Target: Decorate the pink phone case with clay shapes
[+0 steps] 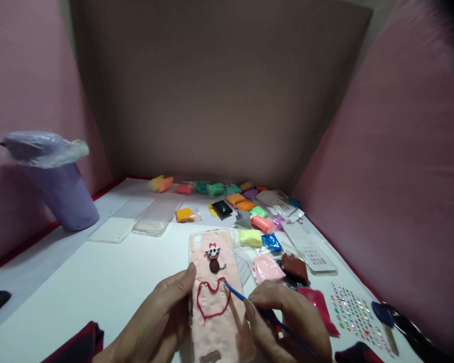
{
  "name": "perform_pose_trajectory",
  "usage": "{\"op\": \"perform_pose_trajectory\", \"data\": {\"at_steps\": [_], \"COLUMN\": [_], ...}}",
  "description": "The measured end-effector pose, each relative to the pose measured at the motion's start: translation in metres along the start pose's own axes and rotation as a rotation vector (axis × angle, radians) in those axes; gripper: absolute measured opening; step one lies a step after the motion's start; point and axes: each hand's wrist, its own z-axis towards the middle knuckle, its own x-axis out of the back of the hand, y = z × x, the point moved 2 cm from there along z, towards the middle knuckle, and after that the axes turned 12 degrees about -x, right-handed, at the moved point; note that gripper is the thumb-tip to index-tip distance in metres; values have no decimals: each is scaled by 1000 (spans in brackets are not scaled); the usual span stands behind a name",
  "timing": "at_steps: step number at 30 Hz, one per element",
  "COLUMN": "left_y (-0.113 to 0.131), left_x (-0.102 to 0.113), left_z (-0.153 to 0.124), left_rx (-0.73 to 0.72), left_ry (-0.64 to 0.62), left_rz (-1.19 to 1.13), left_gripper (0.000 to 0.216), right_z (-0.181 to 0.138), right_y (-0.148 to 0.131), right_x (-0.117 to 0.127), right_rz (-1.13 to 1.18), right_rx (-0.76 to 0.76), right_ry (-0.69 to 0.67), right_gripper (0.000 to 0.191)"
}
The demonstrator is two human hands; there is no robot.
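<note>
My left hand (166,307) grips the left edge of a phone case (217,335) whose back is covered in pale pink clay. On the clay sit a small cat figure (214,258) with a white head and brown body, and below it a dark pink heart outline (214,316) with tiny yellowish bits near its top. Between the fingers of my right hand (283,317) is a thin blue modelling tool (237,294), its tip touching or just over the heart's upper right lobe. The tool's far end runs under my palm, partly hidden.
Clay packets (250,238) in many colours lie beyond and right of the case. Clear phone cases (157,217) rest at the back left, near a purple bin (62,191). Colourful stick-on gems (357,315) and scissors (408,327) are at the right. Pink side walls flank the table.
</note>
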Motion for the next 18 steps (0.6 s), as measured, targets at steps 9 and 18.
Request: {"op": "perform_pose_trajectory", "data": {"at_steps": [9, 18], "left_y": [4, 9], "left_x": [-7, -19], "left_z": [0, 0], "left_rx": [0, 29], "left_ry": [-8, -49], "left_rz": [-1, 12], "left_gripper": [37, 40], "right_z": [0, -2], "right_y": [-2, -1], "right_x": [1, -1], "right_rz": [-11, -1], "right_rx": [-19, -29], "right_ry": [30, 35], "right_gripper": [13, 12]}}
